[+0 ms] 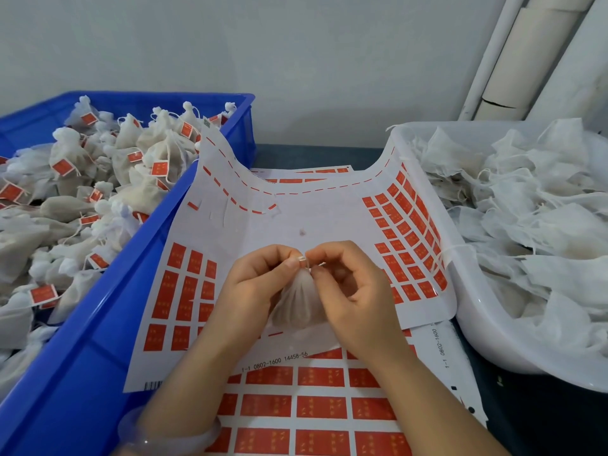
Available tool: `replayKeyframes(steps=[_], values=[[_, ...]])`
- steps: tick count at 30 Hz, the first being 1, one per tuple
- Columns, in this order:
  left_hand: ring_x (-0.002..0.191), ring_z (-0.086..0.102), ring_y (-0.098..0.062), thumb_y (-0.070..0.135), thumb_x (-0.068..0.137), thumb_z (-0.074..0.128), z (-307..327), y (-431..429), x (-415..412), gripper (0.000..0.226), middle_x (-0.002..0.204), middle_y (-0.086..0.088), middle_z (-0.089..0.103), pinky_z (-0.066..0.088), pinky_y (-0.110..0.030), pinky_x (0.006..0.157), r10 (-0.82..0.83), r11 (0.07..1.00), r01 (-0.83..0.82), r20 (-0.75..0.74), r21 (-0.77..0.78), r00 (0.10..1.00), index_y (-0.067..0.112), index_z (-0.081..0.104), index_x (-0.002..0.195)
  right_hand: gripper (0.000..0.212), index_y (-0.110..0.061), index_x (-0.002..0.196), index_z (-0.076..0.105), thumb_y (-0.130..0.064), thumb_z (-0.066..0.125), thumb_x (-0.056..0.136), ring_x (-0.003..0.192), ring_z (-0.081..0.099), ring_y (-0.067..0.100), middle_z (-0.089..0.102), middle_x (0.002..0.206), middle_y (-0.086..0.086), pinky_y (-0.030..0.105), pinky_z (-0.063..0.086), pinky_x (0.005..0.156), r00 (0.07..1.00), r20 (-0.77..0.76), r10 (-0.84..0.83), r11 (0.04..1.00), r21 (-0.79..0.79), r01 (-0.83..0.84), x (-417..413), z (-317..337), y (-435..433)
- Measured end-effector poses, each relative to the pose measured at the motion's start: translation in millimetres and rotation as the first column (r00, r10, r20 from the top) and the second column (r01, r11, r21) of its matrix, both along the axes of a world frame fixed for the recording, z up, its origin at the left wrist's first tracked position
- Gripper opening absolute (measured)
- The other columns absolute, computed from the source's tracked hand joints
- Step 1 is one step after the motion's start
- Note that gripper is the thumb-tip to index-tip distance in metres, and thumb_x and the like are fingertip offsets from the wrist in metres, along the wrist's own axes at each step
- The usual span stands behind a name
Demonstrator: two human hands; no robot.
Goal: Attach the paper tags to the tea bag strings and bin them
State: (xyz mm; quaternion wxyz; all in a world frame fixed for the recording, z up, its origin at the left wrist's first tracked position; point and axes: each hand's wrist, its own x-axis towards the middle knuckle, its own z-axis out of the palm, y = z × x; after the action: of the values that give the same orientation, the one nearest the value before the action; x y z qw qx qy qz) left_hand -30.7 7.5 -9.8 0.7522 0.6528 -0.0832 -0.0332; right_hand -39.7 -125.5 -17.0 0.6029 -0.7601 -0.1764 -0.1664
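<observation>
Pinching the gathered neck of a small mesh tea bag [297, 304], a person's left hand [260, 284] and right hand [355, 291] meet fingertip to fingertip above a curled sheet of tags [296, 222]. Both hands have their fingers bent inward around the top of the bag, whose body hangs between the palms, just over the sheet. Whether a string or tag sits between the fingertips cannot be made out.

Rows of red paper tags [177, 291] line the sheet's left and right parts, while its middle is bare. A second full sheet [320, 406] lies beneath it, nearer the camera. The top sheet's edges ride up against a blue crate [98, 340] on the left, heaped with tagged tea bags [82, 192], and a white tub [477, 324] on the right, piled with untagged bags [526, 209]. A pale bangle [171, 436] circles the left wrist. White pipes [526, 60] stand in the far right corner.
</observation>
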Motion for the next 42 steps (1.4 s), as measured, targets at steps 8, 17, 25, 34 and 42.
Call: replayKeyframes(steps=[8,17,25,34,42], values=[[0.074,0.063,-0.016,0.031,0.075,0.055,-2,0,1,0.017,0.073,0.004,0.066,0.053,-0.025,0.067,0.021,0.994,-0.029,0.078,0.103,0.997,0.028,0.072,0.074,0.01,-0.01,0.087,0.068,-0.016,0.066,0.079,0.082,0.057,0.006,0.059,0.093,-0.007,0.01,0.048,0.068,0.957,0.25,-0.144,0.983,-0.072,0.167,4,2,-5],[0.071,0.062,-0.011,0.027,0.081,0.057,-1,1,1,0.017,0.072,0.006,0.065,0.052,-0.023,0.065,-0.005,0.993,-0.008,0.111,0.118,0.994,0.029,0.072,0.074,0.009,-0.009,0.081,0.07,-0.017,0.068,0.077,0.093,0.053,0.005,0.058,0.095,-0.003,0.012,0.049,0.076,0.941,0.302,-0.152,0.962,-0.173,0.211,8,-3,-10],[0.069,0.06,-0.012,0.031,0.075,0.054,-2,1,1,0.018,0.069,0.006,0.064,0.051,-0.022,0.063,0.004,0.991,-0.02,0.117,0.131,0.993,0.027,0.072,0.072,0.009,-0.009,0.082,0.069,-0.016,0.068,0.077,0.094,0.052,0.004,0.061,0.096,0.005,0.009,0.047,0.076,0.932,0.333,-0.146,0.954,-0.2,0.221,10,-4,-10],[0.069,0.057,-0.018,0.029,0.079,0.055,-3,1,0,0.017,0.069,0.002,0.062,0.049,-0.024,0.061,-0.001,0.987,-0.018,0.12,0.157,0.993,0.02,0.069,0.076,0.008,-0.009,0.082,0.066,-0.014,0.067,0.076,0.081,0.053,0.002,0.062,0.094,0.003,0.005,0.044,0.071,0.948,0.289,-0.132,0.958,-0.21,0.197,8,-3,-10],[0.071,0.062,-0.009,0.02,0.083,0.056,-4,-1,1,0.017,0.071,0.008,0.066,0.053,-0.02,0.063,0.049,0.989,-0.067,0.129,0.135,0.99,0.026,0.07,0.073,0.011,-0.014,0.084,0.058,-0.015,0.065,0.076,0.078,0.055,0.006,0.057,0.092,-0.005,0.009,0.046,0.068,0.963,0.238,-0.124,0.971,-0.169,0.167,7,-2,-10]])
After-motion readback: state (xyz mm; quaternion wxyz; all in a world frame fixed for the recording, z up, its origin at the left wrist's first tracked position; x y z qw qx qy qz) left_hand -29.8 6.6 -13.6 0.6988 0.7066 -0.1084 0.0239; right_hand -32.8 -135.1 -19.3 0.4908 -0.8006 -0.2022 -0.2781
